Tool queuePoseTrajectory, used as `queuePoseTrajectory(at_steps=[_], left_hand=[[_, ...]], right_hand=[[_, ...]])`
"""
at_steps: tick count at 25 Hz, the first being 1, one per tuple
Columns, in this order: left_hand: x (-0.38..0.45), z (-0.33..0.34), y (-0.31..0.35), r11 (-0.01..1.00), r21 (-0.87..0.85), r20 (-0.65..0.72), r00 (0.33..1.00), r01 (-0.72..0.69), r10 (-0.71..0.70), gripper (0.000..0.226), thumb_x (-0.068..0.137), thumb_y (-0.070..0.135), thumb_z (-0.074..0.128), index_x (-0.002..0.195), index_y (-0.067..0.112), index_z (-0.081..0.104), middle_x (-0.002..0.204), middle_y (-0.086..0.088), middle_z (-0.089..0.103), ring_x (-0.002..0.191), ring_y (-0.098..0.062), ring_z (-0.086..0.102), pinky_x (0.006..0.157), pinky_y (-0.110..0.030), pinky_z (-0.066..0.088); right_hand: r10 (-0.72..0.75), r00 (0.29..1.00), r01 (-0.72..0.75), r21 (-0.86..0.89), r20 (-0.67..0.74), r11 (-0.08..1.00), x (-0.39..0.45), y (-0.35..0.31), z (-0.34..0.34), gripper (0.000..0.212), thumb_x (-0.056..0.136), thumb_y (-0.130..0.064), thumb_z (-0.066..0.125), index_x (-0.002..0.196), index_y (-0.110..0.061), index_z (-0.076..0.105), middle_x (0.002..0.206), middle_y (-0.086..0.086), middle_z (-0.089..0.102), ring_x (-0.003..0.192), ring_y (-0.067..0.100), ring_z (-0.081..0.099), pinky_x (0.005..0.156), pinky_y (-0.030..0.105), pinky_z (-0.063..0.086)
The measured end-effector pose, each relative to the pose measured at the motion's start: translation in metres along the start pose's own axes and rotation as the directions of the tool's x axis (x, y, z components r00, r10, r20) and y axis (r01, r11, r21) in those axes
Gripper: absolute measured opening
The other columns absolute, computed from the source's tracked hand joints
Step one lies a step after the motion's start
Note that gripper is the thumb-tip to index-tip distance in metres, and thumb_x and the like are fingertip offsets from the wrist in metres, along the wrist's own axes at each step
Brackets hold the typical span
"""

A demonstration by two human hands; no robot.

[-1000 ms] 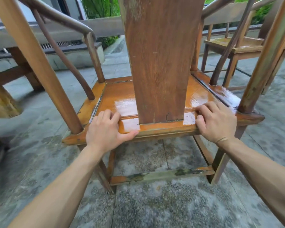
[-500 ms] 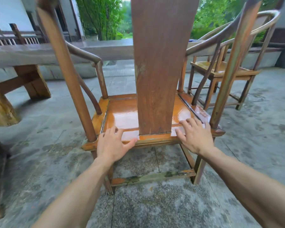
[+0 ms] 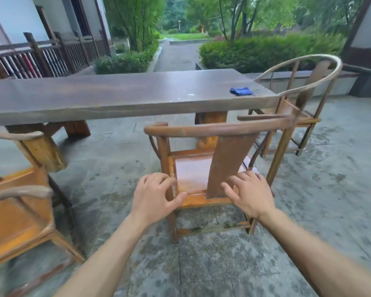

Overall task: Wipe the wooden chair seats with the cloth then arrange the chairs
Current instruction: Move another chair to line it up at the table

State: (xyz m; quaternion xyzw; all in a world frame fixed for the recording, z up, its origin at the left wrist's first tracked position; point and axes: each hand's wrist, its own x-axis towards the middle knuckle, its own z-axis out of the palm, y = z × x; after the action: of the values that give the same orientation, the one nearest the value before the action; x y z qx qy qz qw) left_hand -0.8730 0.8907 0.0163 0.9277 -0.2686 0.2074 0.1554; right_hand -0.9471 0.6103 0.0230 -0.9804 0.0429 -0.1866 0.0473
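A wooden round-back chair [image 3: 227, 168] stands in front of me, its back toward me and its orange seat shiny and wet. My left hand [image 3: 153, 197] hovers over the seat's rear left corner, fingers spread and holding nothing. My right hand [image 3: 250, 192] hovers just behind the seat's rear right part, also spread and holding nothing. A folded blue cloth [image 3: 241, 91] lies on the long wooden table [image 3: 116, 97], far right end, out of reach of both hands.
A second chair [image 3: 304, 97] stands at the table's right end. A third chair [image 3: 17, 215] is at my near left. The table's thick wooden legs [image 3: 45, 151] stand on the wet stone floor. A railing and hedges lie beyond.
My view has risen and pulled back from the chair. Both hands have lifted off the seat's rear rail and now have their fingers spread above it.
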Motion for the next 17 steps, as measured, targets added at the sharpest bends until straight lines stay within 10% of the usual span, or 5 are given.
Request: queuePoseTrajectory(at_steps=[8, 17], left_hand=[[-0.029, -0.261, -0.019, 0.999, -0.042, -0.069, 0.998, -0.013, 0.010, 0.053, 0.083, 0.069, 0.049, 0.105, 0.027, 0.072, 0.108, 0.008, 0.070, 0.106, -0.016, 0.065, 0.097, -0.040, 0.045], [-0.070, -0.375, -0.033, 0.999, 0.017, -0.169, 0.985, 0.039, -0.035, 0.056, 0.088, 0.069, 0.042, 0.112, 0.026, 0.070, 0.115, 0.005, 0.069, 0.113, -0.017, 0.061, 0.101, -0.039, 0.038]], right_hand=[[-0.062, 0.982, 0.089, 0.144, -0.179, 0.986, -0.029, -0.166, -0.217, 0.040, 0.094, -0.056, 0.041, 0.105, -0.032, 0.071, 0.107, -0.013, 0.070, 0.107, 0.019, 0.062, 0.090, 0.039, 0.045], [-0.174, 0.930, 0.241, 0.182, -0.322, 0.953, -0.040, -0.219, -0.309, 0.040, 0.094, -0.054, 0.043, 0.115, -0.029, 0.067, 0.114, -0.009, 0.068, 0.112, 0.017, 0.059, 0.093, 0.039, 0.042]])
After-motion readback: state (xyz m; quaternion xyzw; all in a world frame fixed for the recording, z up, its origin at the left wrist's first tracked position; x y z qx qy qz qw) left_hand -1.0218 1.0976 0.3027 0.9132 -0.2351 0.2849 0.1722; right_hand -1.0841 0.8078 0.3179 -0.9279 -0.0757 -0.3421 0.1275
